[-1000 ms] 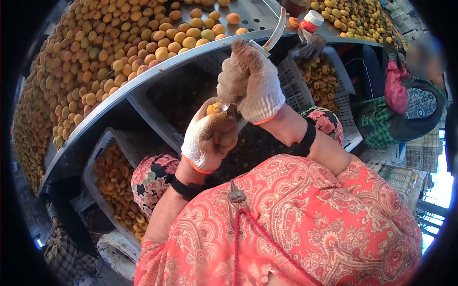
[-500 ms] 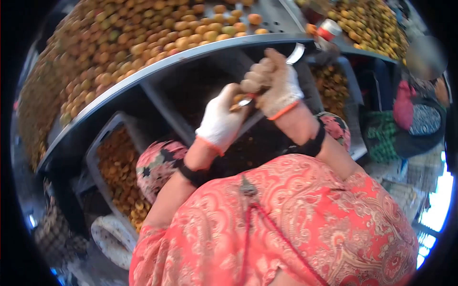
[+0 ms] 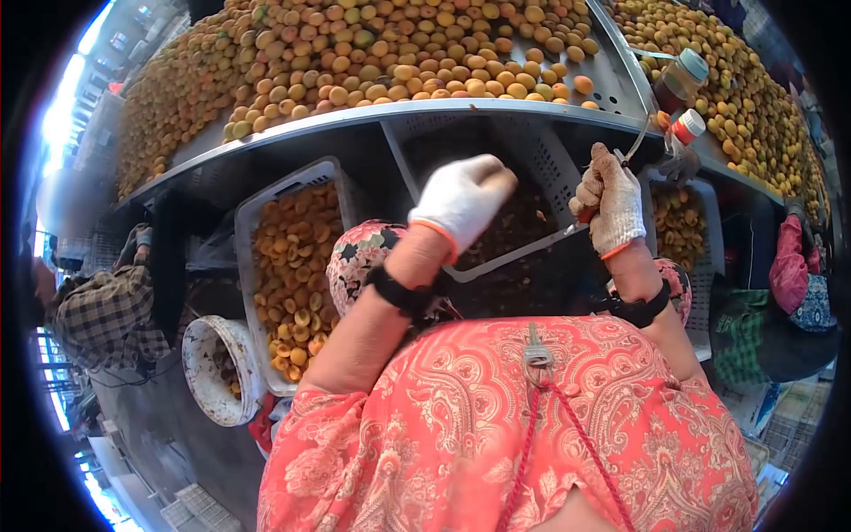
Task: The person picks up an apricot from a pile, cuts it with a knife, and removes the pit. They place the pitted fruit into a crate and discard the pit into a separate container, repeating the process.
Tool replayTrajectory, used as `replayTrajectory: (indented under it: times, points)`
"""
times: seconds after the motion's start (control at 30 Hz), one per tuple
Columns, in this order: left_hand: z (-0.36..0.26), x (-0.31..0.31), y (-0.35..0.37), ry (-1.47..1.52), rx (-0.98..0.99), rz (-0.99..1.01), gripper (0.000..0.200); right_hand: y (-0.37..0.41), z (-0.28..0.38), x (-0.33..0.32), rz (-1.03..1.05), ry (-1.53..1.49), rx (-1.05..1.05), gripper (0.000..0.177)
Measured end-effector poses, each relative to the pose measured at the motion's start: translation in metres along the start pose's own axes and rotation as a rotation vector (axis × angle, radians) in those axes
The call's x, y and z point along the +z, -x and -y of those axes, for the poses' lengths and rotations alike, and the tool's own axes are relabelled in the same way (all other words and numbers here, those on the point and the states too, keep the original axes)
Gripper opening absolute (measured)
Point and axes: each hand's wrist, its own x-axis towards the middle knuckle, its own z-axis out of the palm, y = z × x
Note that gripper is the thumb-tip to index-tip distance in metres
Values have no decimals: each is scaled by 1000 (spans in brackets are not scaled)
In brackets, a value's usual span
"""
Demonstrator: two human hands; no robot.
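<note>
My left hand (image 3: 463,199), in a white glove, hangs with curled fingers over a dark crate (image 3: 532,151) under the table; its palm is hidden, so I cannot see whether it holds anything. My right hand (image 3: 610,200), in a stained glove, is closed on a knife whose thin curved blade (image 3: 636,142) points up toward the table edge. Both hands are apart, about a hand's width. Whole apricots (image 3: 399,53) are heaped on the perforated metal table (image 3: 612,80) just above.
A white crate (image 3: 244,222) of halved apricots stands at the left, with a white bucket (image 3: 199,368) beside it. Another crate of halves (image 3: 678,222) is at the right. A red-capped bottle (image 3: 687,127) and a jar (image 3: 683,75) sit on the table edge. Two other people sit nearby, one in a plaid shirt (image 3: 102,310) at the left, one with a pink sleeve (image 3: 787,266) at the right.
My hands were together at an apricot with the knife. They have now parted: the left moved out over the dark crate, the right drew away to the right with the knife. My view swung left.
</note>
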Motion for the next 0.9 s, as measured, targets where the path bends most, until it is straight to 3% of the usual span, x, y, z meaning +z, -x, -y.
replayTrajectory:
  times: [0.07,0.23,0.3,0.37,0.5,0.57,0.63,0.7,0.73,0.77,0.8,0.83,0.9]
  points:
    - [5,-23,3,137,83,-60,24,9,0,4,46,7,35,31]
    - [-23,-36,35,-149,-5,-50,49,26,-2,21,156,37,60,32]
    - [-16,-48,36,-188,23,-18,40,29,0,22,205,45,56,31]
    - [2,-58,36,-9,174,-284,29,28,2,19,219,41,46,31]
    - [18,-123,60,362,-94,-494,12,26,2,13,161,51,42,34]
    - [58,-167,69,325,-155,-638,15,25,1,13,131,70,47,34]
    - [121,-210,69,179,-107,-840,12,22,-4,12,147,80,58,34]
    - [206,-272,70,-277,-94,-972,21,18,-8,13,147,101,71,35]
    - [206,-283,75,-335,-208,-1011,26,18,-9,18,119,109,64,32]
    - [252,-320,73,-489,-282,-1041,29,18,-10,22,91,118,60,29]
    - [242,-329,79,-473,-319,-1081,28,16,-11,25,82,105,74,20]
    - [213,-324,85,-766,-331,-1147,25,10,-13,21,98,96,76,15]
    - [198,-345,76,-705,-179,-1264,19,9,-11,26,101,98,75,11]
